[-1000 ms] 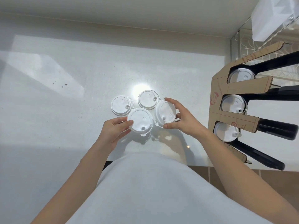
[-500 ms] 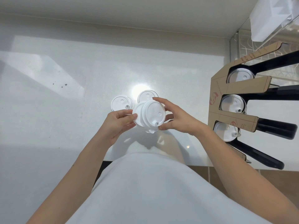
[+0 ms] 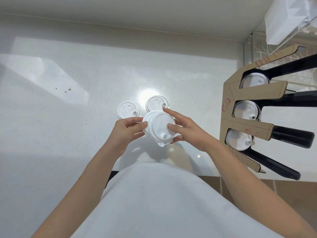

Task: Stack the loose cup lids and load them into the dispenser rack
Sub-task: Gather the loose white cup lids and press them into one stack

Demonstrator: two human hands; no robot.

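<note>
**Two lids nested in hand, two more waiting**

Both hands meet over the white worktop (image 3: 68, 117), holding a small stack of lids (image 3: 158, 128) clear of the surface. The left hand (image 3: 125, 133) closes its grip on the stack's left rim, thumb and fingers pinching the edge. The right hand (image 3: 187, 133) has a looser grip, thumb pressed on the top face and fingers curled round the near rim, with the forefinger stretched out above. That looks like a way to square the lids up so that they seat into one another (the ridged edges on the left show more than one lid, most likely two).

Two loose lids lie flat on the worktop just behind the hands, the left lid (image 3: 128, 109) and the right lid (image 3: 156, 103), close together. They probably join the stack next.

The cardboard dispenser rack (image 3: 247, 125) stands well apart at the right edge, its three slots each showing a lid at the mouth. Loading has not begun with this stack, so the task seems to be in its gathering stage.
</note>
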